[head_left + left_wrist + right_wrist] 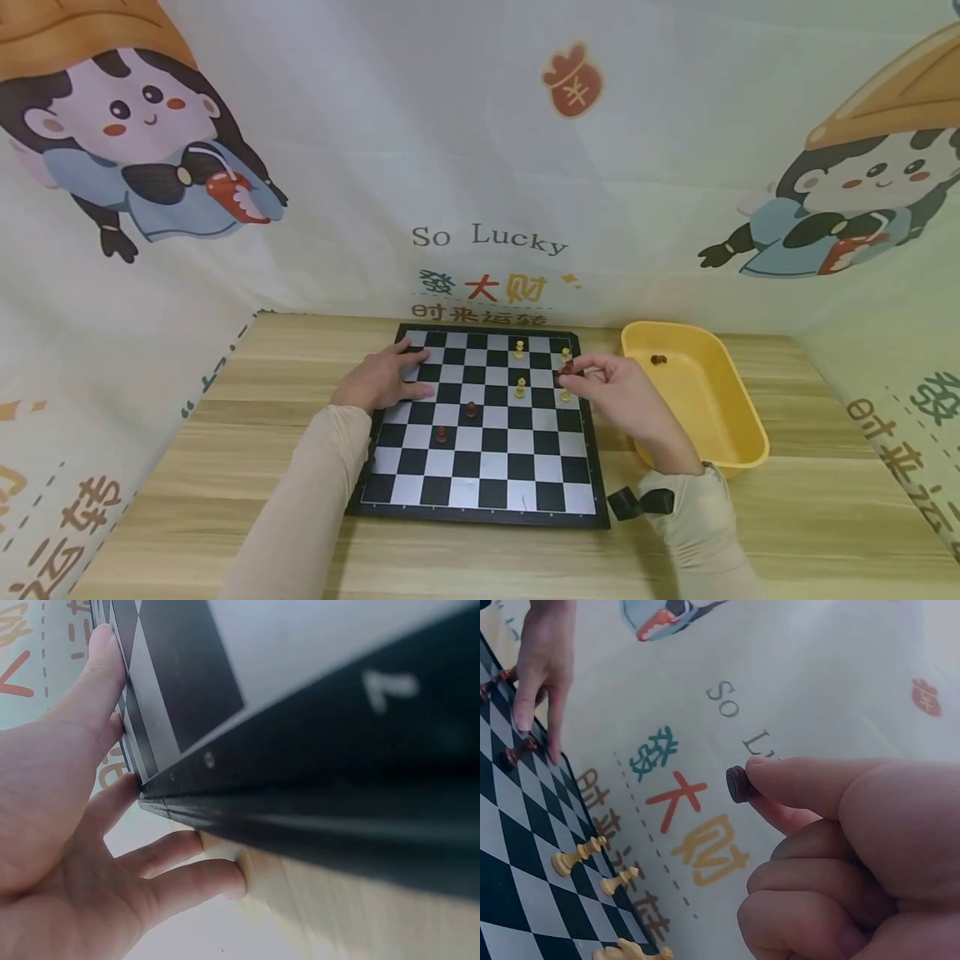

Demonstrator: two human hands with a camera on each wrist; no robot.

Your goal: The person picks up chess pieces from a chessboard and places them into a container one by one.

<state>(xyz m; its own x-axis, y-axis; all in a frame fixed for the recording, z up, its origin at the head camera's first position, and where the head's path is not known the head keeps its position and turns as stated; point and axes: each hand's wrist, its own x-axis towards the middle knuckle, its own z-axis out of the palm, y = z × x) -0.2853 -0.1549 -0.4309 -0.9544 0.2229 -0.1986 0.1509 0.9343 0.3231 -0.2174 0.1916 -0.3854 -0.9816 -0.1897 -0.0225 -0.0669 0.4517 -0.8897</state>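
Note:
A black-and-white chessboard (465, 492) lies on the wooden table. My right hand (626, 400) pinches a dark red chess piece (739, 784) between thumb and forefinger, above the board's far right side; the other fingers are curled in the right wrist view. My left hand (382, 375) rests at the board's left edge with fingers spread, thumb over the squares. Pale yellow pieces, among them one (521, 387) near the middle, stand on the far right squares. Two dark red pieces, one (471, 409) farther back and another (441, 434) nearer me, stand closer to the left hand.
Right of the board sits a yellow plastic bin (723, 400) with a dark piece (658, 359) lying inside. A printed cloth (480, 150) hangs behind the table (225, 467). A black strap (641, 503) is on the right wrist, beside the board's near right corner.

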